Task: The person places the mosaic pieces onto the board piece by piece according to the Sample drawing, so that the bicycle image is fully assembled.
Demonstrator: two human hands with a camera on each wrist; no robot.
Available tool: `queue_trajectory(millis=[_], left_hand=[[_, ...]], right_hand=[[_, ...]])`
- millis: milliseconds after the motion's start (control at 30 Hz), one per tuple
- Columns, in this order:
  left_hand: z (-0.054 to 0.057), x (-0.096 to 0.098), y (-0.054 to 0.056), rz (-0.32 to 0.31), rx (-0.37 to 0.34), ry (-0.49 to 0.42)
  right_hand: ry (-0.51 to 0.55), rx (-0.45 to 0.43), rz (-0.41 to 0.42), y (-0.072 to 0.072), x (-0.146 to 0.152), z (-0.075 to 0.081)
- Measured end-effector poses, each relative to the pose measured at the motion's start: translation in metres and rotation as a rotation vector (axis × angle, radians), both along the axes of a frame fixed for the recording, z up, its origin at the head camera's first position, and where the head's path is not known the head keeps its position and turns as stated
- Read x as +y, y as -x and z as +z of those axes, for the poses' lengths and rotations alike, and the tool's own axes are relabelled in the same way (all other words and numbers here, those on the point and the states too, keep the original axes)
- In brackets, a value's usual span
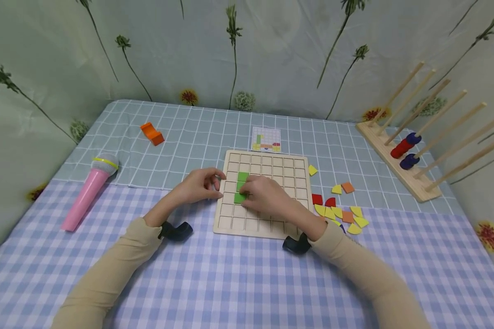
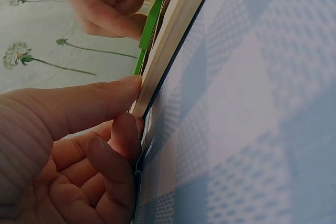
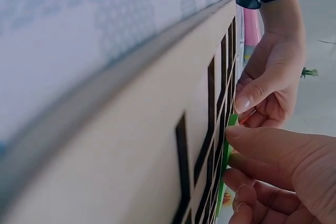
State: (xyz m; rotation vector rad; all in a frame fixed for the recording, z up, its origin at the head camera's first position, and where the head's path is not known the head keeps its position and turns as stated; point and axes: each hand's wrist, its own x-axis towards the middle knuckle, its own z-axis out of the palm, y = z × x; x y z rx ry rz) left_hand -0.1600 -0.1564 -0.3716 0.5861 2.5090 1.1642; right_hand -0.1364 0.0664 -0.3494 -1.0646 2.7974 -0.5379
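A square wooden grid board [image 1: 238, 224] lies between the two hands. Green square tiles [image 1: 243, 176] stand in a column in its left part. The right hand [image 1: 267, 194] is over the board, its thumb and forefinger pinching a green tile [image 3: 227, 153] at the lower end of that column. Along the board's left edge is the left hand [image 1: 197, 186], with its thumb [image 2: 113, 98] pressed to the rim and the other fingers loosely bent beside it. Part of the grid is hidden beneath the right hand.
Behind the board lies a printed pattern card [image 1: 265, 139]. Several yellow [image 1: 329, 212], red [image 1: 317, 199] and orange pieces [image 1: 347, 216] are scattered to its right. A pink microphone [image 1: 86, 196] and an orange block [image 1: 152, 134] lie left; a wooden peg rack [image 1: 395, 160] stands right.
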Motion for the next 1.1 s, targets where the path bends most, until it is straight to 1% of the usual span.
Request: queue_trajectory(millis=[300, 467, 733, 867, 1100], left_hand=[[0.000, 0.002, 0.000, 0.011, -0.006, 0.008], [0.000, 0.002, -0.001, 0.011, -0.001, 0.001], [0.000, 0.001, -0.003, 0.009, -0.006, -0.006], [0.001, 0.001, -0.004, 0.005, -0.011, -0.010], [0.000, 0.001, -0.003, -0.003, -0.010, -0.024]], right_hand=[[0.006, 0.014, -0.004, -0.001, 0.008, 0.004], [0.026, 0.013, -0.025, 0.000, 0.019, 0.009], [0.035, 0.022, -0.073, 0.002, 0.045, 0.012], [0.024, 0.048, -0.094, 0.003, 0.062, 0.011], [0.032, 0.061, -0.114, 0.009, 0.094, 0.013]])
